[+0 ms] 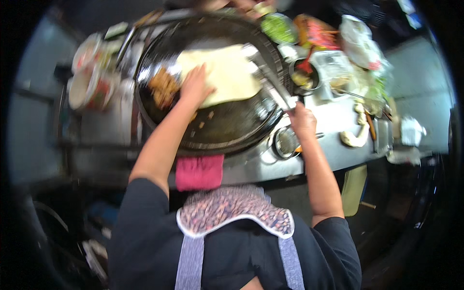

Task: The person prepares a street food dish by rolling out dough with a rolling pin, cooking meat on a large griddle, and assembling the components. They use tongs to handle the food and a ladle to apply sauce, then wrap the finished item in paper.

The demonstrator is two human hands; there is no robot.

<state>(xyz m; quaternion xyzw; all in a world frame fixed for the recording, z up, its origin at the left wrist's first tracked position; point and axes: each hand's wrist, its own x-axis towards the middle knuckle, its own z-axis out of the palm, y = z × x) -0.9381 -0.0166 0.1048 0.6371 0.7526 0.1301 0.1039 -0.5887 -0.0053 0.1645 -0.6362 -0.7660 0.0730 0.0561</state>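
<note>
A pale, roughly rectangular sheet of dough or flatbread (228,78) lies on the large round black griddle (217,127). My left hand (195,85) rests on its left part, thumb apart from the fingers, holding nothing. Beside that hand, on the griddle's left, is a heap of browned fried food (164,88), with small crumbs below it. My right hand (303,120) grips the near end of a long metal utensil (272,80). Its far end reaches the sheet's upper right edge. Blur hides whether this is tongs or a spatula.
Tubs of food (85,87) stand left of the griddle. On the right are a small pot (305,77) with a red utensil, a strainer (286,142), shredded greens (278,28), plastic bags (357,34) and a dough strip (357,137). A pink cloth (200,172) hangs in front. Another person's hands (250,5) show at the top.
</note>
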